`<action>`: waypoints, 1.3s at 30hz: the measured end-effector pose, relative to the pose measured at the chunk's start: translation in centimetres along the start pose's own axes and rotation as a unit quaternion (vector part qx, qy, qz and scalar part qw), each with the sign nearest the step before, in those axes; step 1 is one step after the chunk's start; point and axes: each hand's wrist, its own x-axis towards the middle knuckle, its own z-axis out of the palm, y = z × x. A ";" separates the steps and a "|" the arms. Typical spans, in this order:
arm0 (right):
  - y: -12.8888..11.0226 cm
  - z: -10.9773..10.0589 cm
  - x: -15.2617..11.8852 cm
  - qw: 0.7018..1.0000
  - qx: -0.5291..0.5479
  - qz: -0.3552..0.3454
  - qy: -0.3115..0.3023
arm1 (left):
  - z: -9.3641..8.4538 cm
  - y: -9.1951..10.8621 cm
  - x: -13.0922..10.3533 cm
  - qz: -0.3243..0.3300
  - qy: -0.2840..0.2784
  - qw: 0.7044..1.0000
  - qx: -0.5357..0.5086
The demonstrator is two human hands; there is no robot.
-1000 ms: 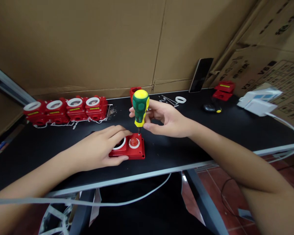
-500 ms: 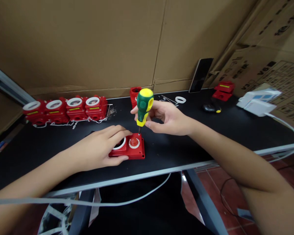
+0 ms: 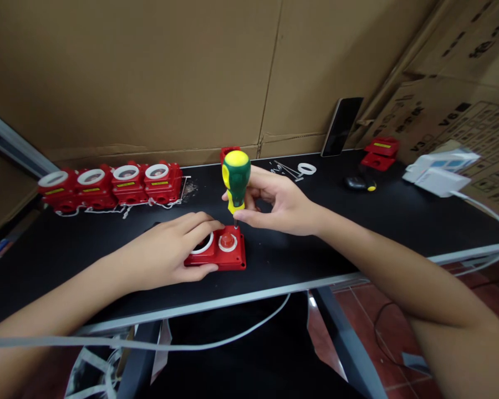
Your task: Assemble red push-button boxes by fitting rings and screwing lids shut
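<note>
My left hand (image 3: 183, 244) is closed around the left part of a red housing (image 3: 233, 259) that lies flat on the black table, fingers over the top and thumb along the near side. The housing has a white ring, partly under my fingers, and a round red dome (image 3: 227, 240) in a smaller white ring. In my right hand (image 3: 274, 199) is a green and yellow screwdriver (image 3: 237, 174), held almost upright between thumb and fingers. Its tip meets the housing's far right corner, at a small screw.
Several red housings (image 3: 128, 188) with white rings and strings stand at the back left. Another red part (image 3: 229, 151) is behind the screwdriver. Farther right are a loose white ring (image 3: 306, 168), a phone (image 3: 341, 127), a dark tool (image 3: 360, 183) and a white device (image 3: 438, 172).
The screwdriver handle has tilted slightly left and is more upright; my right thumb and fingers have shifted on it. My left hand and the housing stay in place.
</note>
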 end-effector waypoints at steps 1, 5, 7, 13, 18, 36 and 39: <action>-0.1 -0.1 0.0 1.000 0.009 0.004 -0.004 | 0.0 0.0 0.0 0.001 0.001 1.000 0.002; -0.3 -0.6 0.0 0.995 0.079 0.028 -0.050 | 0.0 -0.1 0.1 0.002 0.000 1.000 0.008; -0.3 -0.7 0.0 0.991 0.108 0.034 -0.066 | 0.0 0.0 0.1 0.001 -0.001 1.000 0.006; -0.1 -0.9 0.1 0.992 0.102 0.052 -0.053 | -0.1 0.1 0.0 0.001 -0.004 1.000 0.006; -0.2 -1.2 0.1 0.994 0.076 0.051 -0.057 | 0.0 0.0 0.0 -0.005 -0.005 1.000 0.003; 0.1 0.3 0.3 0.999 0.039 0.030 0.017 | -0.2 0.2 0.2 -0.010 -0.008 1.000 -0.003; 0.1 0.8 0.2 0.998 0.031 0.031 0.046 | -0.1 0.2 0.2 -0.011 -0.008 1.000 -0.006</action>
